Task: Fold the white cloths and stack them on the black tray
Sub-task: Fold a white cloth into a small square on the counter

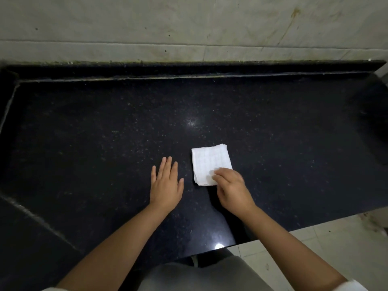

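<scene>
A white cloth (210, 160), folded into a small square, lies flat on the black speckled counter (105, 133) near its front middle. My right hand (231, 187) covers the cloth's near right corner, fingers curled and pinching that corner. My left hand (167, 183) rests flat on the counter just left of the cloth, fingers spread, touching nothing else. A dark shape at the far right edge (375, 122) may be the black tray, but it is too dim to tell.
A raised black lip (189, 69) runs along the back of the counter below a pale tiled wall (189, 24). The counter's front edge (273, 234) drops to a light tiled floor (315, 248) at the lower right. A seam (37, 219) crosses the counter's left corner.
</scene>
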`<state>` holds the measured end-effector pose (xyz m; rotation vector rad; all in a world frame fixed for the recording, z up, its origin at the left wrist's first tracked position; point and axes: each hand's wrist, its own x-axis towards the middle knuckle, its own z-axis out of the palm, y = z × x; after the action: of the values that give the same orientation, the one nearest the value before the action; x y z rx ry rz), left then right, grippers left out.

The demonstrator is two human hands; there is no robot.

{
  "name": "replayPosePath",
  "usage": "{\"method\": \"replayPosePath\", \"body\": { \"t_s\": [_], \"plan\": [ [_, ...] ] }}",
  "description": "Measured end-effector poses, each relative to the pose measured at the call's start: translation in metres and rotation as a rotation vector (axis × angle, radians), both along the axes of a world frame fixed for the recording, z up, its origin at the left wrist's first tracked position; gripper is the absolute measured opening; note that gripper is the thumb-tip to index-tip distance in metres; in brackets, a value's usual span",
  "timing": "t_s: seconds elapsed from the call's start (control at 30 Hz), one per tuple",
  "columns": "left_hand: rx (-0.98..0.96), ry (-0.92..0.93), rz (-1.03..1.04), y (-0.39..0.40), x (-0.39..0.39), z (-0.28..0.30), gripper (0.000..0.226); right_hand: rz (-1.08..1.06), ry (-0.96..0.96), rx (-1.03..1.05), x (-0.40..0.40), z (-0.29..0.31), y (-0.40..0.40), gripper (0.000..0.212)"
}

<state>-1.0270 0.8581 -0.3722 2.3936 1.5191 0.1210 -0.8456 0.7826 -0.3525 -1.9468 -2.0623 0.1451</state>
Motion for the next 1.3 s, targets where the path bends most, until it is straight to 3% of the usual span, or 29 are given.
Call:
{"method": "replayPosePath", "body": {
  "t_s": [0.1,0.17,0.23,0.37,0.47,0.6,0.67,0.77,0.9,0.97,1.03,1.13,1.3],
  "plan": [
    [0.183,-0.219,-0.163,-0.007,0.009,-0.003,0.039,-0.091,-0.136,-0.068,0.020,0.008,-0.005,0.039],
    [0.210,-0.251,-0.298,-0.013,0.024,0.000,0.030,-0.088,-0.209,-0.145,0.027,0.009,-0.002,0.043],
    [0.156,-0.159,-0.382,-0.014,0.038,0.004,0.025,-0.059,-0.263,-0.188,0.032,0.009,0.006,0.044],
    [0.039,0.069,-0.394,-0.008,0.054,0.012,0.036,0.073,-0.251,-0.282,0.042,0.008,0.019,0.032],
    [0.016,0.226,-0.387,-0.005,0.061,0.022,0.045,0.076,-0.126,-0.381,0.047,0.016,0.028,0.018],
    [0.039,0.283,-0.403,-0.005,0.075,0.033,0.025,-0.053,-0.020,-0.376,0.056,0.034,0.023,0.025],
    [0.124,0.190,-0.450,-0.007,0.088,0.042,0.008,-0.088,-0.020,-0.350,0.073,0.043,0.010,0.024],
    [0.170,0.070,-0.527,-0.017,0.127,0.059,0.018,-0.174,0.129,-0.328,0.116,0.061,-0.022,0.022],
    [-0.051,-0.055,-0.520,-0.051,0.213,0.093,0.015,-0.348,0.561,-0.287,0.189,0.090,-0.080,0.015],
    [-0.205,-0.075,-0.531,-0.072,0.261,0.107,0.017,-0.393,0.672,-0.286,0.229,0.102,-0.115,0.019],
    [-0.212,-0.046,-0.621,-0.098,0.309,0.121,0.017,-0.437,0.596,-0.251,0.269,0.111,-0.150,0.021],
    [-0.138,-0.008,-0.740,-0.137,0.379,0.141,0.016,-0.494,0.332,-0.155,0.328,0.126,-0.199,0.007],
    [0.040,-0.052,-0.853,-0.175,0.477,0.174,0.018,-0.429,-0.015,-0.091,0.428,0.165,-0.258,0.011]
  ]
}}
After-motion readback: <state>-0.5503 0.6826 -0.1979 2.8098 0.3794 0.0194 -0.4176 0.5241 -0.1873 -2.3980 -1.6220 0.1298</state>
